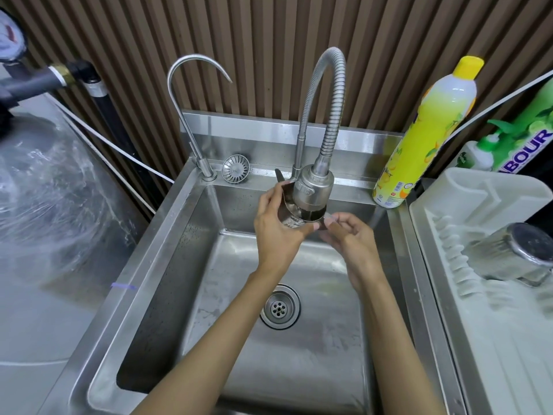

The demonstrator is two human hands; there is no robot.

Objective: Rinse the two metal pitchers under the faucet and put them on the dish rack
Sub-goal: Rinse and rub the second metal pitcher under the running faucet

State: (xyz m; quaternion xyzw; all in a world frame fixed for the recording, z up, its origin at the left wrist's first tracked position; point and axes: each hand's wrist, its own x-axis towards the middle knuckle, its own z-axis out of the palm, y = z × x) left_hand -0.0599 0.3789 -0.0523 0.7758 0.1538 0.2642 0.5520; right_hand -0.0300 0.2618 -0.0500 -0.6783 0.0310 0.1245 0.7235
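- Where the stainless steel sink basin (167, 295) lies nearest the viewer, its round perforated drain (280, 307) sits in the floor, between the two forearms.
- On the right, the white plastic dish rack (493, 339) carries a brushed metal pitcher (514, 253) lying on its side, base toward the viewer.
- The left hand (275, 232) wraps fingers and thumb round the body of a small shiny metal pitcher (294, 215), held upright above the basin.
- The right hand (350, 235) pinches that pitcher's right side between thumb and forefinger; the gripped part is probably the handle, but it is blurred.
- The pitcher mouth sits directly below the spray head of the flexible ribbed steel faucet (312, 187), nearly touching it.
- Behind, a round metal strainer basket (235, 168) rests on the sink ledge, beside a slim curved steel tap (191, 94).
- A yellow dish soap bottle (425, 130) stands at the back right corner.
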